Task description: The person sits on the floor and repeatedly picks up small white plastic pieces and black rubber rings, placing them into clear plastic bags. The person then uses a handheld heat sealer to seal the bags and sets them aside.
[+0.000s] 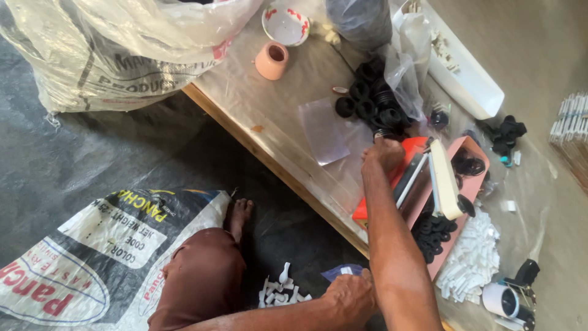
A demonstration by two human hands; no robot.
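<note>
Reaching right hand (384,153) touches black rings (370,104), near table edge (275,168).

I logged a low wooden table (269,153) under a clear plastic sheet. On it stood a pink cup (272,60) lying near a white bowl with red marks (285,24), a dark bag (360,21), and a long white tray (467,70) at the far edge. A pile of small white tubes (473,260) lay beside a roll of tape (503,300). On the dark floor I noted a large woven sack (122,43), upright, and a printed sack (104,251) spread flat.
</note>
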